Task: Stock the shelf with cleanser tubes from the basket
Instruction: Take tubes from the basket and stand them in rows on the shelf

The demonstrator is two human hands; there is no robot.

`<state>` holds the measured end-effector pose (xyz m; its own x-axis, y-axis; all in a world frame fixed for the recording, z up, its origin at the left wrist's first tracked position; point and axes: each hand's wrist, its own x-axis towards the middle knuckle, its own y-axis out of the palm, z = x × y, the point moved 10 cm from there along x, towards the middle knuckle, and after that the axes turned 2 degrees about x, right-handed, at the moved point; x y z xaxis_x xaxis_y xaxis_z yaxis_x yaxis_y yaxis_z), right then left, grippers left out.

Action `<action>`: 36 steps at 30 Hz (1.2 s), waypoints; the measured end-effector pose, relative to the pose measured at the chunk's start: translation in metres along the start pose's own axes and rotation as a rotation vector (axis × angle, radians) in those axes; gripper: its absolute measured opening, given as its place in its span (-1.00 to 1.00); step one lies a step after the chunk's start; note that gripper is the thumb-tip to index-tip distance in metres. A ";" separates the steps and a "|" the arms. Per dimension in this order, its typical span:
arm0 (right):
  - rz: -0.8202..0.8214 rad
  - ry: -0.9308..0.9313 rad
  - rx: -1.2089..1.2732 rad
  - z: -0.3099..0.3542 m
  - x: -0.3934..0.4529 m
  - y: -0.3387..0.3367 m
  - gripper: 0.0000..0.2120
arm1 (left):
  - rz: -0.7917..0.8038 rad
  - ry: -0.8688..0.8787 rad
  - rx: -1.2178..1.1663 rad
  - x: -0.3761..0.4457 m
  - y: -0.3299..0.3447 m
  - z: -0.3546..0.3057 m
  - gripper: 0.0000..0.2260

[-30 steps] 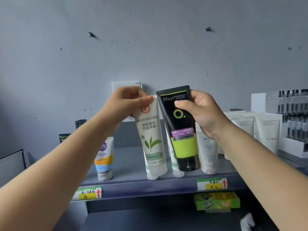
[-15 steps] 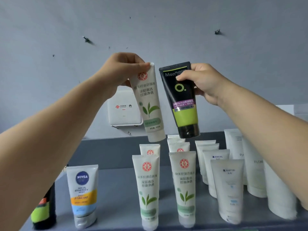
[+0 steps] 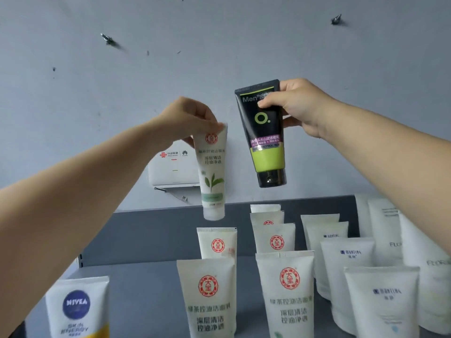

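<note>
Above the shelf [image 3: 151,284], two hands each pinch one tube: left [image 3: 188,118] white [image 3: 212,172], right [image 3: 300,106] black [image 3: 264,132].

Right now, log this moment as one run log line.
left hand: holds white green-tea tube above its row | right hand: holds black Men tube | shelf: neither placed yet

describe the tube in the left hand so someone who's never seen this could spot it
Above the grey shelf, two hands hold tubes before the wall. The left hand pinches the white tube by its top, cap down, over the matching red-seal row. Its green leaf print sets it apart from the black-and-lime tube beside it.
</note>
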<state>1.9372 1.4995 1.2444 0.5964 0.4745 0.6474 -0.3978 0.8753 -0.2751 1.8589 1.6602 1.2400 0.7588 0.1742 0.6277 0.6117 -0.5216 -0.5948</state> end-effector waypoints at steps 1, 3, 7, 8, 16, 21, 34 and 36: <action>-0.001 0.011 -0.004 -0.003 0.002 0.001 -0.86 | 0.044 -0.012 0.036 0.001 0.009 0.007 -0.86; -0.004 0.034 -0.008 -0.008 0.006 0.003 -0.86 | 0.131 -0.034 0.110 0.002 0.027 0.020 -0.86; -0.011 0.068 -0.031 -0.018 0.009 0.010 -0.86 | 0.276 -0.085 0.205 -0.001 0.060 0.043 -0.86; -0.009 0.072 -0.041 -0.020 0.009 0.013 -0.85 | 0.309 -0.099 0.210 -0.002 0.068 0.048 -0.86; 0.019 0.108 -0.098 -0.029 0.004 0.028 -0.82 | 0.530 -0.120 0.235 -0.021 0.109 0.077 -0.87; 0.013 0.130 -0.082 -0.032 0.001 0.031 -0.82 | 0.607 -0.140 0.255 -0.034 0.130 0.089 -0.88; 0.008 0.143 -0.084 -0.028 -0.006 0.040 -0.86 | 0.621 -0.131 0.234 -0.044 0.141 0.095 -0.95; 0.006 0.138 -0.068 -0.025 -0.007 0.043 -0.88 | 0.618 -0.122 0.238 -0.045 0.139 0.096 -0.92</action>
<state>1.9331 1.5358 1.2101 0.6862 0.4839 0.5431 -0.3562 0.8745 -0.3292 1.9313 1.6598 1.0805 0.9965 0.0029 0.0835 0.0789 -0.3599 -0.9296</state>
